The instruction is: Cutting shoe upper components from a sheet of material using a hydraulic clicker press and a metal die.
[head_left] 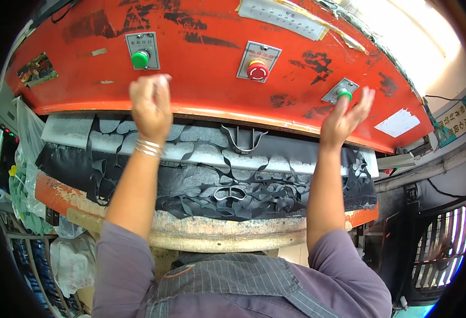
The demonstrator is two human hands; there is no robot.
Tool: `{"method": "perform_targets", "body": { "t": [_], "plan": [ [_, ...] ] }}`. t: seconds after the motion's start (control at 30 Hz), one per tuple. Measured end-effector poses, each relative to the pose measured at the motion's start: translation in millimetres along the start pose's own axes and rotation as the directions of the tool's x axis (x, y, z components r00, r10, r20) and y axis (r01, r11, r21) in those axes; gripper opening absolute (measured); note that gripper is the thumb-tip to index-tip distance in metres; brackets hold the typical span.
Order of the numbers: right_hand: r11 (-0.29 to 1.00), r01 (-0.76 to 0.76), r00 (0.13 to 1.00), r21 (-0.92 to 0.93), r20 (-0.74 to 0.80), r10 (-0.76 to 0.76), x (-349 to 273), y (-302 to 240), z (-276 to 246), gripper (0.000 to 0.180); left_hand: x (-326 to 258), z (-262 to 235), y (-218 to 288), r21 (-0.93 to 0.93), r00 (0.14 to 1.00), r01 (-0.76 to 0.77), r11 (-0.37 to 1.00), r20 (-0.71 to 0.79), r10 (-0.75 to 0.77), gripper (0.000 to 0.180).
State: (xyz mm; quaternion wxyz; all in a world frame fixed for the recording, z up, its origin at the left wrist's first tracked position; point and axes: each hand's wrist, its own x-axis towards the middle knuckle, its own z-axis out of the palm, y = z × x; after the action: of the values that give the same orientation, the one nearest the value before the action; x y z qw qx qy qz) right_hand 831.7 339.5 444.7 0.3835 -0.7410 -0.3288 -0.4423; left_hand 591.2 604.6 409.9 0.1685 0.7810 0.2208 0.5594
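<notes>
Both my arms reach up to a red machine panel. My left hand is raised just below the left green push button, its fingers curled in and nothing seen in them. At the right green push button, the thumb of my right hand overlaps or lies very near it, and the other fingers are stretched out. Below, black sheet material lies with many cut-outs and tangled strips. A metal cutting die stands on its far part, and a smaller curved cutting die lies nearer me.
Between the green buttons sits a red emergency stop button. A pale cutting board shows under the sheet. The worn wooden front edge runs close to my apron. Clear plastic bags hang at left; a dark fan-like grille stands at right.
</notes>
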Motion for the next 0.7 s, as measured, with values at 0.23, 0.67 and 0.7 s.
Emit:
{"method": "perform_targets", "body": {
  "t": [0.23,0.67,0.7],
  "plan": [
    [0.998,-0.070,0.994,0.004,0.079,0.070,15,7,16,0.068,35,-32,1,-0.042,0.917,0.066,0.997,0.396,-0.044,0.031],
    [0.923,-0.082,0.123,0.377,0.922,-0.366,-155,-141,-125,0.049,-158,-125,104,0.095,0.574,0.201,0.975,0.795,-0.196,0.018],
    [0.928,-0.068,0.097,0.366,0.928,-0.359,-152,-144,-122,0.048,-159,-125,102,0.113,0.594,0.184,0.976,0.779,-0.202,0.018]
  ]
}}
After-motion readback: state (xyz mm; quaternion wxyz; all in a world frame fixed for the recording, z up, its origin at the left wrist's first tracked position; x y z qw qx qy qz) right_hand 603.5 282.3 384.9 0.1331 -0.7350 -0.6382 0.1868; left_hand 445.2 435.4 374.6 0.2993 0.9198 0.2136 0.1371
